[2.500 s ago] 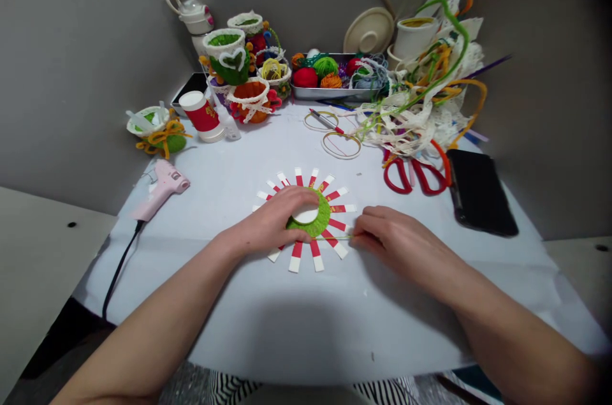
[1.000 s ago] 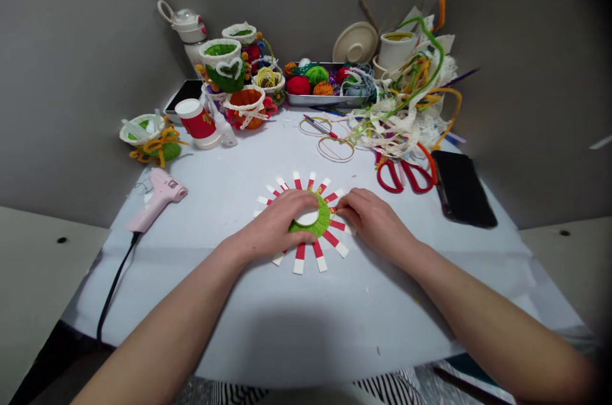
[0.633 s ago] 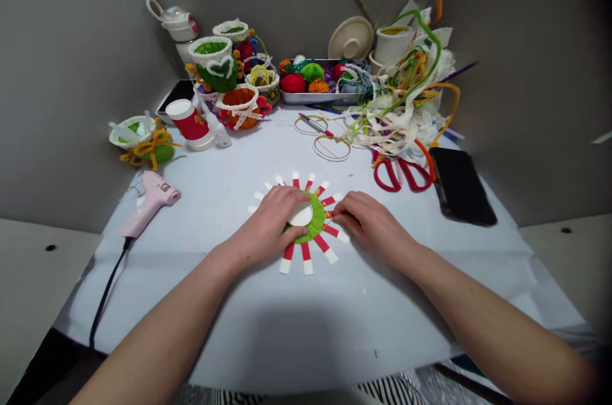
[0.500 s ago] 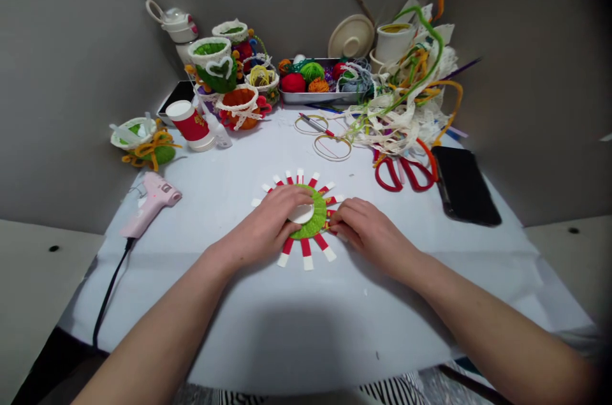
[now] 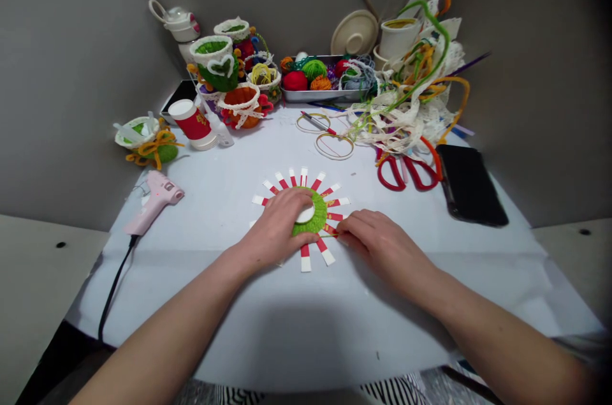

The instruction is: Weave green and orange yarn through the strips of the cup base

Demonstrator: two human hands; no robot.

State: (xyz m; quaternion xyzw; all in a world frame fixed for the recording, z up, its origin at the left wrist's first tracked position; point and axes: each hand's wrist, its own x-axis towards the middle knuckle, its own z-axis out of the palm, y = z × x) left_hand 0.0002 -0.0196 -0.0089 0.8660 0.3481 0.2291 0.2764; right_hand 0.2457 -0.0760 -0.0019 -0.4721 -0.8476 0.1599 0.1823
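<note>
A paper cup [image 5: 305, 253] cut into red-and-white strips lies spread like a sun on the table, with green yarn [image 5: 319, 213] wound in a ring around its white centre. My left hand [image 5: 282, 217] lies over the left part of the ring, fingers curled at the centre and thumb on the lower edge, holding the cup down. At the right, my right hand [image 5: 366, 233] pinches the loose end of the green yarn, which runs taut from the ring near my left thumb. The strips under my left hand are partly hidden.
A pink glue gun [image 5: 155, 201] with a cord lies left. Decorated cups [image 5: 215, 64], a red paper cup [image 5: 192, 125] and a tray of yarn balls [image 5: 325, 95] stand behind. Red scissors [image 5: 406, 174], a black phone [image 5: 473, 185] and heaped lace [image 5: 401, 115] are right.
My right hand has moved slightly right and down, drawing the yarn out from the ring. My left thumb has shifted right along the ring's lower edge. The view has shifted slightly.
</note>
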